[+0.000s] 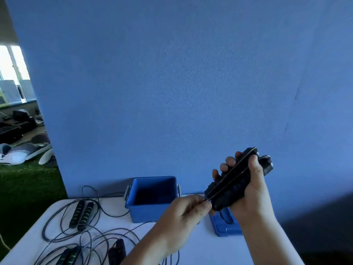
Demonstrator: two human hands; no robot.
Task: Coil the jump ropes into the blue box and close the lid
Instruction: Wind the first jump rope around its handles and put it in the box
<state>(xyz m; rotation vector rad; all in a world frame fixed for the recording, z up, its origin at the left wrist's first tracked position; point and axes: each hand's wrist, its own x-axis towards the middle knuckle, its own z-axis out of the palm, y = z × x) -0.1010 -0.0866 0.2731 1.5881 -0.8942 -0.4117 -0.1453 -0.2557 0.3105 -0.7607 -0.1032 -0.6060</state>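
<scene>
Behind everything, from nine round to three o'clock, a plain blue wall (172, 73) fills most of the view. Below it a white table (200, 245) spreads across the lower frame. Its left edge slants off toward seven o'clock, with green turf beyond.

At the table's far edge, against the wall, stands the blue box (152, 211). It is open-topped, with pale latches on both sides and its inside in shadow. The blue lid (219, 230) lies flat on the table at four o'clock of the box, partly hidden behind the right wrist. Bare tabletop shows between the forearms, toward the near edge.

Loose jump ropes (82, 213) sprawl at eight o'clock of the box. Their thin dark cords lie in overlapping loops, and their black handles are ringed with greenish bands.

The right hand (254, 188), raised at three o'clock of the box, wraps its fingers round a tilted handle pair (236, 184). The left hand (183, 219) pinches the thin cord (232, 171) at the pair's lower end, and two strands run along the handles. Any print there is too blurred to read.
</scene>
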